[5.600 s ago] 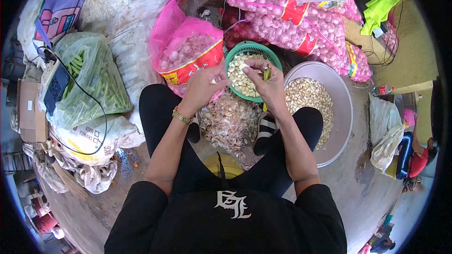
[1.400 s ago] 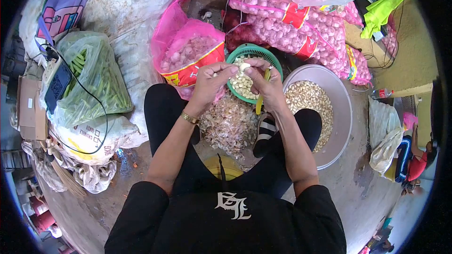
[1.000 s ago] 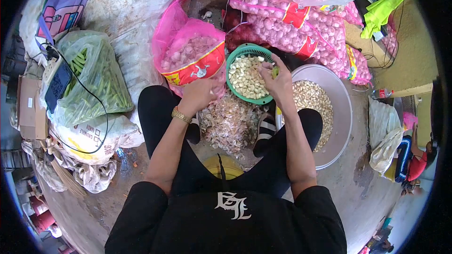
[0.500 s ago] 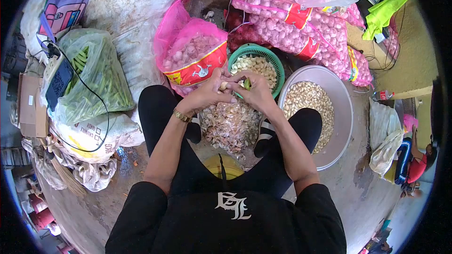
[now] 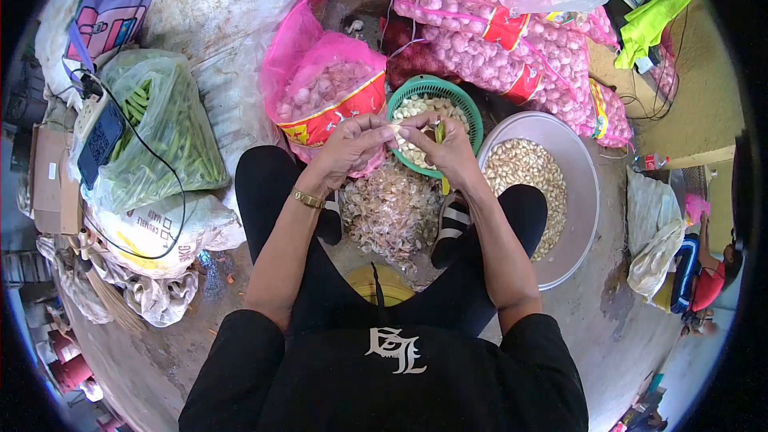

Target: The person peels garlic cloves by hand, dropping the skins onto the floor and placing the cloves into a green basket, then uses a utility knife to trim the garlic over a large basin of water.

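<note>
Over the heap of garlic skins [image 5: 390,216], my two hands meet at the fingertips. My left hand [image 5: 352,146] pinches a small pale garlic clove [image 5: 396,135] between thumb and finger. The thumb and finger of my right hand [image 5: 450,152] also touch the clove. A small knife [image 5: 440,131] with a green-yellow handle is tucked in my right hand, its yellow end showing below the palm; its blade is not clearly visible. Just behind the hands, a green basket [image 5: 479,122] holds peeled cloves. An open pink mesh sack [image 5: 280,56] of garlic bulbs stands at the back left.
At right stands a wide pale basin [image 5: 586,192] of cloves in liquid. Full garlic sacks [image 5: 512,56] are stacked behind. Left are a plastic bag of green pods [image 5: 164,128], a phone [image 5: 101,142] with a cable, and a white sack [image 5: 172,228]. Another person [image 5: 708,280] is far right.
My fingertips have come together on the clove, slightly higher and in front of the basket. My right hand has turned, so the knife's yellow end now shows below it.
</note>
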The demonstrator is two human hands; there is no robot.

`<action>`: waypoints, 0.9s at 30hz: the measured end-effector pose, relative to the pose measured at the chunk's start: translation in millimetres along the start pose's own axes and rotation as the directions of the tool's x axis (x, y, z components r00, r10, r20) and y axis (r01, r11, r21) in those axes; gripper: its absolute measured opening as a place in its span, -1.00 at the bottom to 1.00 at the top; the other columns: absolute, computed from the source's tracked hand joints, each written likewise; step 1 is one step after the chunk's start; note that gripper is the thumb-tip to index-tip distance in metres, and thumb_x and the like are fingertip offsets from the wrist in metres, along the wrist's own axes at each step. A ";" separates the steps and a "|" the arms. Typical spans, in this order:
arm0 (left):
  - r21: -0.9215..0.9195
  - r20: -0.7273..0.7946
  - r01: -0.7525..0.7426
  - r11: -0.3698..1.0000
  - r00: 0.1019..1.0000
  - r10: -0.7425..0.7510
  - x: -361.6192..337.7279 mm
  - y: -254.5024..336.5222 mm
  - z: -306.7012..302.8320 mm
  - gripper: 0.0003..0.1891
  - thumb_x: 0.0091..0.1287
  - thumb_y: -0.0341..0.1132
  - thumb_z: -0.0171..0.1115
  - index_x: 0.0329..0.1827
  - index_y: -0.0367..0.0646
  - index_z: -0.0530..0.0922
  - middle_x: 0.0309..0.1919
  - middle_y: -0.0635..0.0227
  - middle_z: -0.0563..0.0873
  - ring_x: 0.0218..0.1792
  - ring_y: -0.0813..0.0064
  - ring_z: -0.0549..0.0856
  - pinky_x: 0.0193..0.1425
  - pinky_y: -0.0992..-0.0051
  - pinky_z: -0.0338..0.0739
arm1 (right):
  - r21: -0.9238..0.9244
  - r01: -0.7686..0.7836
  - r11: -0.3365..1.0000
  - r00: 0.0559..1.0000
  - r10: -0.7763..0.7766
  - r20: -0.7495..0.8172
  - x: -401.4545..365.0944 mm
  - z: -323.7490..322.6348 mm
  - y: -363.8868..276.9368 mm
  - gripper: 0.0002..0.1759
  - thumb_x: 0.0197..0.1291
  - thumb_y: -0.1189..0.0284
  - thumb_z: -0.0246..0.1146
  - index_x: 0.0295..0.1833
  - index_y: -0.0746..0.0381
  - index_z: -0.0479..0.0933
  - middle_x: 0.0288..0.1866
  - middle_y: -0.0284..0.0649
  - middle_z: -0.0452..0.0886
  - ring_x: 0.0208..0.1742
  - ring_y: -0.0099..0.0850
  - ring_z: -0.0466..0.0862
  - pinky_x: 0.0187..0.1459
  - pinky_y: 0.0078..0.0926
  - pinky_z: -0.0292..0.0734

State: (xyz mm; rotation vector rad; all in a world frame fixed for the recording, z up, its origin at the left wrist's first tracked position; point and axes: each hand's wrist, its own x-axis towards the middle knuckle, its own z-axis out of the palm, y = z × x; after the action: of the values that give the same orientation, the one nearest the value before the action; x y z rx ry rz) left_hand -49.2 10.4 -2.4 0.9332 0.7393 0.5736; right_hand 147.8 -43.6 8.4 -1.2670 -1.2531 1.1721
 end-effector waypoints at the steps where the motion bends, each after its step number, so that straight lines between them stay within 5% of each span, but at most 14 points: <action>1: -0.028 0.000 -0.017 0.999 1.000 0.017 0.7 -2.4 -2.3 -0.79 0.41 -0.28 0.30 -0.04 -0.21 0.59 -0.39 0.46 0.70 -0.72 0.89 0.34 -0.69 0.77 0.15 | 0.016 0.003 1.000 1.000 -0.003 -0.008 0.2 0.5 0.8 -0.81 0.24 0.33 0.42 -0.15 0.21 0.66 -0.48 -0.53 0.52 -0.58 -0.78 0.29 -0.58 -0.73 0.12; 5: -0.061 -0.033 -0.188 0.980 0.982 0.187 10.6 -12.2 -7.5 -0.82 0.37 -0.38 0.32 -0.03 -0.21 0.61 -0.27 0.43 0.73 -0.54 0.85 0.51 -0.51 0.75 0.39 | -0.125 -0.032 0.992 0.999 0.031 -0.007 -1.3 -2.5 -5.6 -0.71 0.32 0.16 0.33 -0.17 0.19 0.58 -0.48 -0.52 0.48 -0.58 -0.77 0.29 -0.60 -0.73 0.12; 7: -0.060 -0.062 -0.207 0.977 0.977 0.203 -0.1 4.1 3.4 -0.83 0.36 -0.41 0.32 -0.04 -0.22 0.61 -0.24 0.42 0.73 -0.42 0.80 0.57 -0.37 0.71 0.46 | -0.024 -0.313 0.949 0.950 0.313 0.009 -1.2 -6.5 -1.7 -0.59 0.40 -0.01 0.16 -0.20 0.14 0.46 -0.46 -0.49 0.45 -0.56 -0.73 0.30 -0.59 -0.71 0.15; 11: -0.096 -0.075 -0.246 0.965 0.968 0.239 -0.3 6.0 6.8 -0.83 0.33 -0.48 0.33 -0.05 -0.23 0.61 -0.15 0.37 0.72 -0.14 0.67 0.66 -0.04 0.62 0.56 | 0.180 -0.426 0.887 0.904 0.411 0.113 0.1 -11.9 -11.4 -0.54 0.46 -0.09 0.01 -0.22 0.10 0.37 -0.43 -0.47 0.45 -0.53 -0.71 0.32 -0.54 -0.69 0.22; 13: -0.117 -0.044 -0.275 0.954 0.961 0.272 5.4 -0.7 5.3 -0.83 0.33 -0.49 0.33 -0.05 -0.23 0.61 -0.14 0.37 0.72 -0.14 0.65 0.67 -0.03 0.62 0.57 | 0.314 -0.459 0.831 0.888 0.423 0.179 0.2 -16.9 -8.4 -0.58 0.48 -0.02 0.02 -0.20 0.12 0.41 -0.43 -0.46 0.46 -0.52 -0.69 0.34 -0.50 -0.67 0.26; 19: -0.133 0.017 -0.301 0.944 0.952 0.306 12.6 -3.5 16.4 -0.82 0.30 -0.51 0.34 -0.06 -0.24 0.60 -0.14 0.35 0.73 -0.13 0.62 0.68 0.00 0.60 0.57 | 0.176 -0.108 0.979 0.991 0.091 0.099 -4.4 -10.1 -2.2 -0.57 0.51 0.03 0.02 -0.23 0.16 0.46 -0.49 -0.48 0.40 -0.54 -0.68 0.31 -0.52 -0.68 0.21; 27: -0.146 0.014 -0.307 0.941 0.950 0.312 23.1 -11.2 23.2 -0.83 0.31 -0.51 0.34 -0.06 -0.24 0.61 -0.18 0.38 0.73 -0.13 0.63 0.68 0.03 0.60 0.56 | 0.192 -0.138 0.972 0.988 0.122 0.093 -11.5 -11.9 -15.0 -0.59 0.51 0.05 0.03 -0.22 0.16 0.45 -0.50 -0.52 0.34 -0.54 -0.73 0.26 -0.53 -0.70 0.16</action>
State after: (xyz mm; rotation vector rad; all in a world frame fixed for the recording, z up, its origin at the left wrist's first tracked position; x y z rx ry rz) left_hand -15.5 9.9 -10.3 0.9307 0.5128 0.8727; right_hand 158.5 -55.1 24.2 -1.1772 -1.0934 1.4181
